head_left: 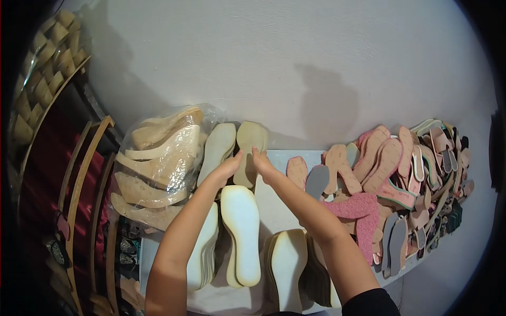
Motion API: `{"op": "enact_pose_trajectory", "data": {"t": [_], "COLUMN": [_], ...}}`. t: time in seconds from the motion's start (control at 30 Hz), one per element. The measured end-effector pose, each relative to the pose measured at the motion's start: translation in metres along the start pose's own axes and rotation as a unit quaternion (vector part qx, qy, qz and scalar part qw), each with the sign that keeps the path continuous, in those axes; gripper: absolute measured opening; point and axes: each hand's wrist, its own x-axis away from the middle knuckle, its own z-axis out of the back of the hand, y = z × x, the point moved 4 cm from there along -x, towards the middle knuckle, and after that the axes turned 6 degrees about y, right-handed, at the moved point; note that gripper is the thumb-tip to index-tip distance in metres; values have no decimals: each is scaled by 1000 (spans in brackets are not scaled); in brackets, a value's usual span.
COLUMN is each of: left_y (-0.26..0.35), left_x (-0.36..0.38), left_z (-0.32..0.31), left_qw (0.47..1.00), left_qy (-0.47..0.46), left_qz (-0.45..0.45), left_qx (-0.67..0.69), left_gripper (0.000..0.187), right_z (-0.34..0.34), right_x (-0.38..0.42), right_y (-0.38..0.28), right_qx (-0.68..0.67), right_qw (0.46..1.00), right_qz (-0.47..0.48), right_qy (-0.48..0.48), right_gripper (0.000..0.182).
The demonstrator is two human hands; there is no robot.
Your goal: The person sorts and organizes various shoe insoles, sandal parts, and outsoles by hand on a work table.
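Note:
At the back of the table, my left hand (230,165) and my right hand (263,164) close in from both sides on a stack of beige shoe insoles (249,138). Both thumbs show along its edges; the other fingers are mostly hidden. Just left of it leans another stack of beige insoles (219,141). Below my hands lies a small pile of white insoles with yellowish rims (242,237). A taller white stack (204,258) is partly behind my left forearm. Closer to me is one more white stack (290,263), with a further stack partly covered by my right forearm.
A clear plastic bag of wedge-shaped soles (158,158) sits at the left. Pink and grey sandal parts (379,163) are heaped on the right of the white table (274,203). Wooden strips (87,184) and a dark red cloth (45,179) border the far left. A wall (237,58) stands behind.

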Motion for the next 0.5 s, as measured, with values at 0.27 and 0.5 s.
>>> {"op": "enact_pose_trajectory", "data": {"t": [0.27,0.5], "left_y": [58,92], "left_x": [64,87], "left_z": [-31,-104], "left_qw": [983,970], "left_qy": [109,32], "left_qz": [-101,-203], "left_qx": [-111,-130], "left_gripper": [59,55], "right_z": [116,215], "right_x": [78,153], "right_y": [-35,0], "right_qx": [34,63], "right_qw": [993,984], "right_qz": [91,167], "right_qy": [-68,-28], "right_gripper": [41,35]}}
